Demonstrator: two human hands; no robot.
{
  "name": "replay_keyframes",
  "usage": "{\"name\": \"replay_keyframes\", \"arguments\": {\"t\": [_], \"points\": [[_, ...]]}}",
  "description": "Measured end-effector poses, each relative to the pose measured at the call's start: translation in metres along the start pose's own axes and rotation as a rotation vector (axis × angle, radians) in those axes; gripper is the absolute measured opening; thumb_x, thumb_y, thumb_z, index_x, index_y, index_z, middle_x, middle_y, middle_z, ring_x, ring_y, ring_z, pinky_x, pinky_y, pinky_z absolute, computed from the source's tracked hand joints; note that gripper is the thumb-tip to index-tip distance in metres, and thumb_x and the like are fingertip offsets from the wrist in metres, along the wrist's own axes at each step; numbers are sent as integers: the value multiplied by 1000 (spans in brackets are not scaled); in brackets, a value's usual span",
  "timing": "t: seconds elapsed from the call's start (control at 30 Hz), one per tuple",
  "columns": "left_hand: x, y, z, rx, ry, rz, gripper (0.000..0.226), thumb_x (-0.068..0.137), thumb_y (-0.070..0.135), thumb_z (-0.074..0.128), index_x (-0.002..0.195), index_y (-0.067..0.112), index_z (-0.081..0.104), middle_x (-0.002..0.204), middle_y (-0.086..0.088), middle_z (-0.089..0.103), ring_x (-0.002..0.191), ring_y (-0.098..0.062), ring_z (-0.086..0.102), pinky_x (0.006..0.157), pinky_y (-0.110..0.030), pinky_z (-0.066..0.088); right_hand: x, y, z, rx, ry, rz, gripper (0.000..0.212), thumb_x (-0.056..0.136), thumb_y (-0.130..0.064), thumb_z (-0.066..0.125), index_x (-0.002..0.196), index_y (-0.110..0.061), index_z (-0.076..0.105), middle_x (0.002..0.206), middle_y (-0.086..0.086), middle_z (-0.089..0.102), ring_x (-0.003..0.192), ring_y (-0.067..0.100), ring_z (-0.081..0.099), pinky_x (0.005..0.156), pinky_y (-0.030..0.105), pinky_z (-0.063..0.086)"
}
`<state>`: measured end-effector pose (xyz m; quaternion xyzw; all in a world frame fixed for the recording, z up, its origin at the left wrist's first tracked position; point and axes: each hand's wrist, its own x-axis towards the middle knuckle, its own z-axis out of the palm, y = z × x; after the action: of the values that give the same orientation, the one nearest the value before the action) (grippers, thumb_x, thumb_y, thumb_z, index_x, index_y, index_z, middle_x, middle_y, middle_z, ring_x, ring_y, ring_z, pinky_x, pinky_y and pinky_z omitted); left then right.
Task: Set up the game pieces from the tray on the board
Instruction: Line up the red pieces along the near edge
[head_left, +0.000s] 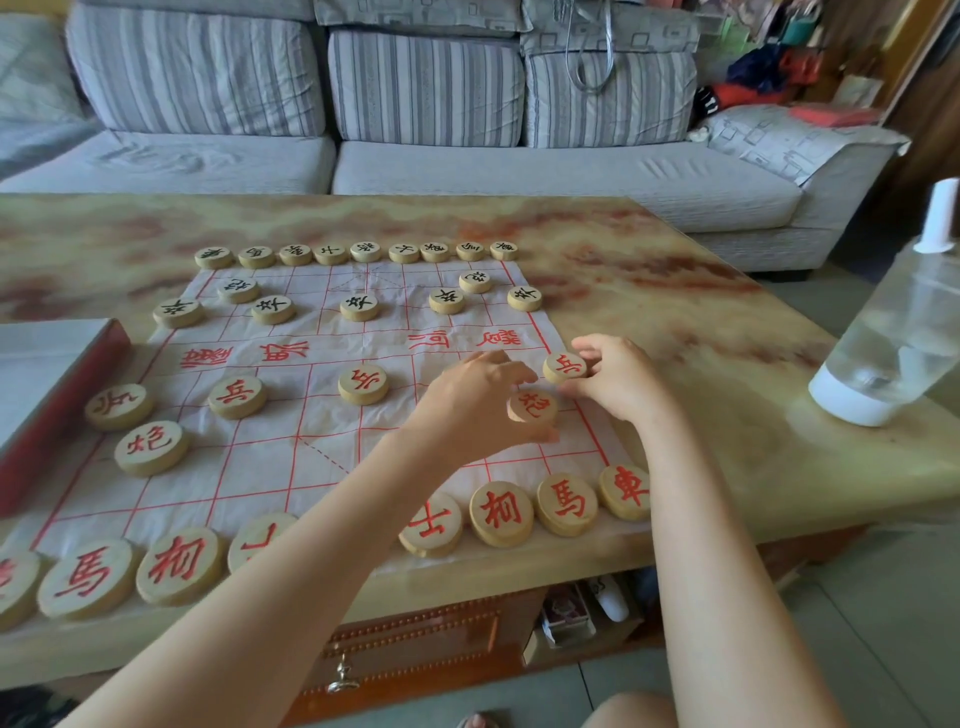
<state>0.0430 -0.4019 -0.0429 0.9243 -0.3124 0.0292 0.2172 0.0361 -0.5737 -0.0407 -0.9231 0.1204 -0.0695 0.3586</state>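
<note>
Left hand (467, 410): red cannon piece (532, 407) is gripped.
Right hand (615, 382): red soldier piece (565, 367) is pinched at the board (322, 431) edge.

Round wooden pieces (363, 383), red and black characters, flat on white paper board (260, 467); red tray (67, 400) left.
</note>
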Motion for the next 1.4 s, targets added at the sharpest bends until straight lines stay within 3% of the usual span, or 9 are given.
{"name": "replay_keyframes", "arguments": {"t": [0.13,0.27,0.43,0.63,0.97,1.4], "points": [[1,-4,-4,-100,-82,93,61,74,36,71,130,23,48,132,0,54,124,-17,44,103,-38,37,-3,-3,1,-2,8,4,59,70,-14,77,124,-8,55,121,13,61,110,26,58,97,37,45],[5,-4,-6,-157,-124,144,49,76,22,69,124,20,56,124,0,61,115,-16,54,98,-34,43,-1,-2,3,-50,28,-6,52,67,-14,79,115,-7,61,114,13,65,108,27,58,95,39,46],[3,-6,-5,-196,-93,86,46,74,28,73,117,19,61,110,-1,65,99,-13,60,90,-32,48,7,4,8,-74,58,-9,53,68,-15,78,117,-10,61,119,12,64,113,27,56,98,38,44],[0,0,4,-170,52,-10,47,70,37,74,112,18,63,106,-3,60,97,-18,58,85,-35,48,12,9,12,-84,54,-38,50,72,-16,75,119,-17,60,121,9,61,117,27,51,100,40,42],[0,3,5,-117,12,-67,62,65,49,74,117,19,59,111,-2,56,97,-20,57,85,-38,50,9,8,7,-109,21,-39,61,74,-21,74,131,-16,50,130,12,53,124,29,45,104,39,38],[-2,1,6,-165,5,-69,56,66,39,77,115,18,60,108,-4,60,97,-19,58,86,-36,49,9,7,10,-96,82,-34,40,68,-24,79,103,-10,64,110,10,63,107,28,55,90,36,46]]}}
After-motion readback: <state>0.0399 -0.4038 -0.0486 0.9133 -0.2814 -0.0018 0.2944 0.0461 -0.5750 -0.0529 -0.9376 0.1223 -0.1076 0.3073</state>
